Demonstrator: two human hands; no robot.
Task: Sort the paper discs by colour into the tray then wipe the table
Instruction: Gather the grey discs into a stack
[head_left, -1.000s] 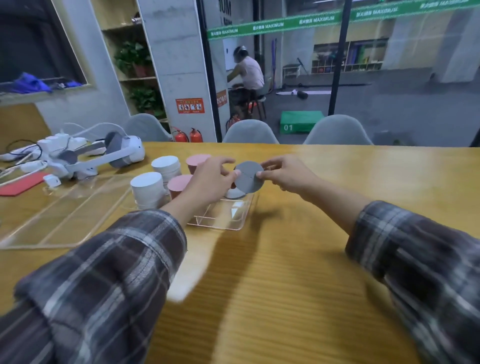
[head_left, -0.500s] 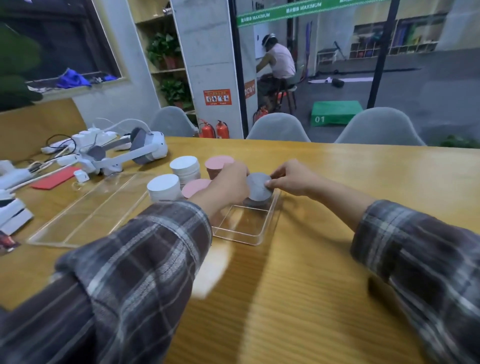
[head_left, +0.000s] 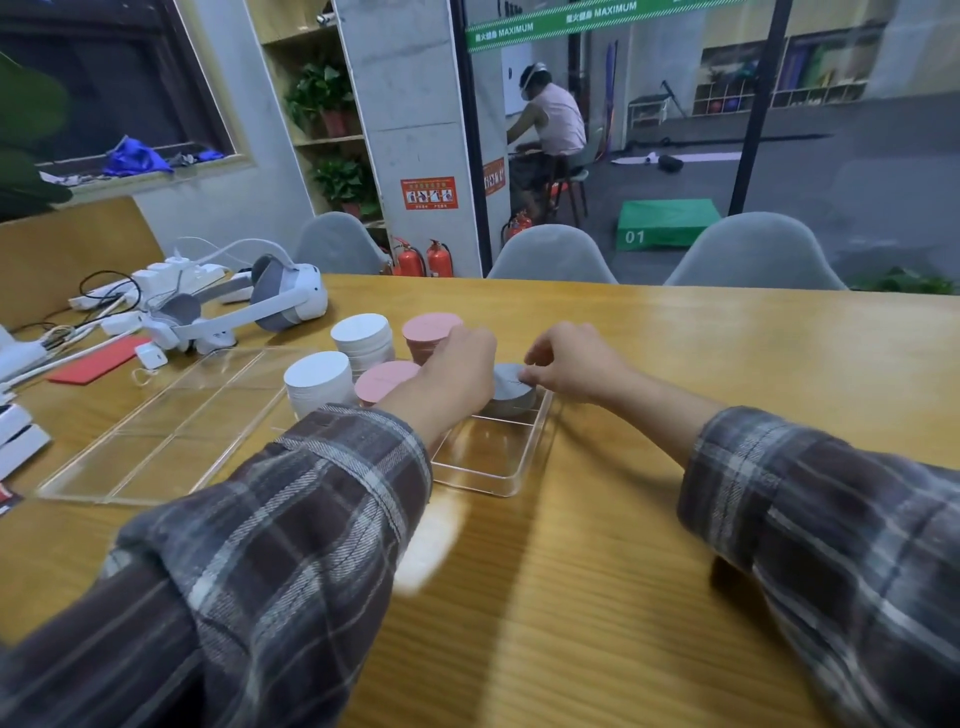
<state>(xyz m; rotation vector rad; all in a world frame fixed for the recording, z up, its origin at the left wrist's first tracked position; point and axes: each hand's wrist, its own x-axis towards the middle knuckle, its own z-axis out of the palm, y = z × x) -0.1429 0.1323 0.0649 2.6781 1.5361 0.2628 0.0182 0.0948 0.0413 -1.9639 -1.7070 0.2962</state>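
Note:
A grey disc stack (head_left: 514, 396) stands in the far right compartment of the clear tray (head_left: 511, 470). My right hand (head_left: 574, 364) reaches in from the right and pinches the edge of the top grey disc with curled fingertips. My left hand (head_left: 460, 369) sits against the stack's left side, back toward me, its fingers hidden. In the tray to the left stand two white disc stacks (head_left: 318, 378) (head_left: 362, 335) and two pink disc stacks (head_left: 387, 376) (head_left: 430, 332).
A flat clear acrylic panel (head_left: 171, 431) lies left of the tray. Beyond it are a white headset (head_left: 260, 306), power strips with cables (head_left: 171, 275) and a red card (head_left: 98, 358). Grey chairs (head_left: 550, 257) line the table's far edge.
Both hands brought the grey disc down from mid-air onto the grey stack in the tray. The view shifted, so the tray now appears further right.

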